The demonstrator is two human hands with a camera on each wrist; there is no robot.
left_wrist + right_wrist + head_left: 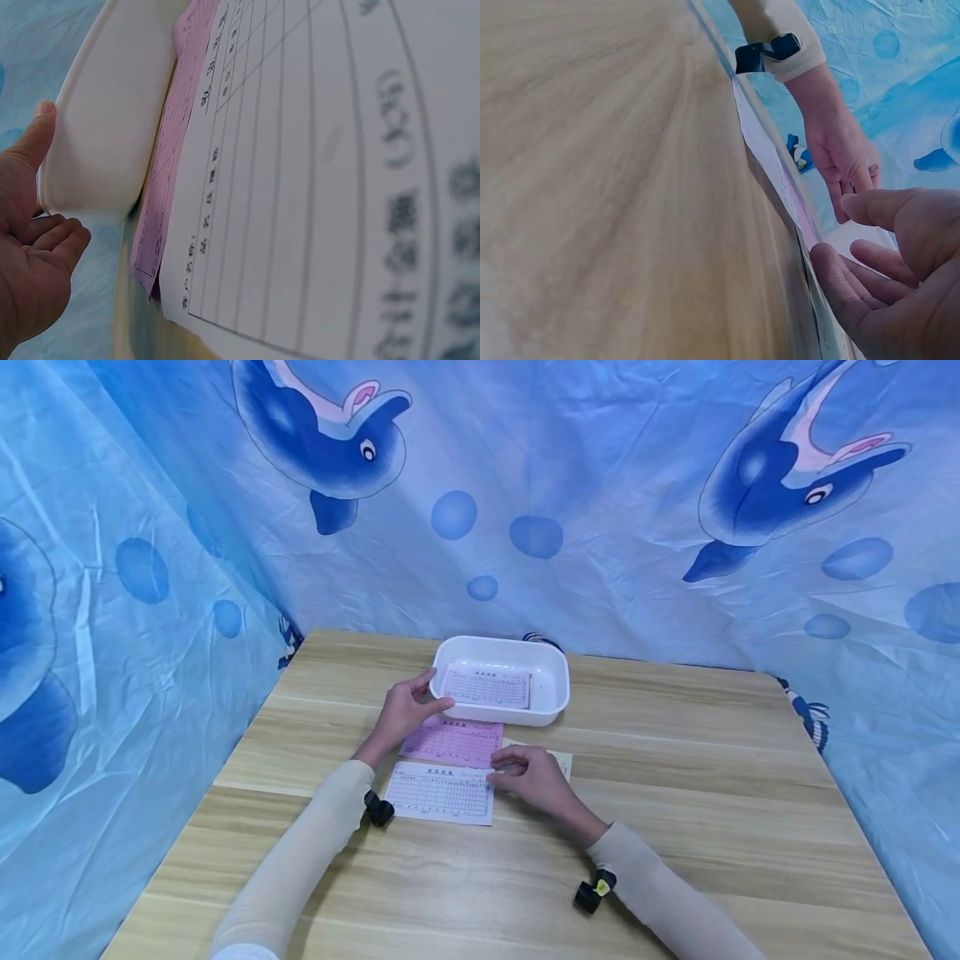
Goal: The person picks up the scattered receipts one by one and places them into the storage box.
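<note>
A blue cloth (495, 460) with dolphins hangs behind the tabletop (697, 752). A white tub (517, 718) sits by the far edge, left of its middle. Toward the near edge lie a pink paper (453, 743) and then a white paper (438, 795). A printed slip (486, 687) lies in the tub. The left hand (400, 710) holds the tub's near left corner, thumb and finger apart. The right hand (536, 781), half open and holding nothing I can see, covers part of a yellow paper (564, 763).
</note>
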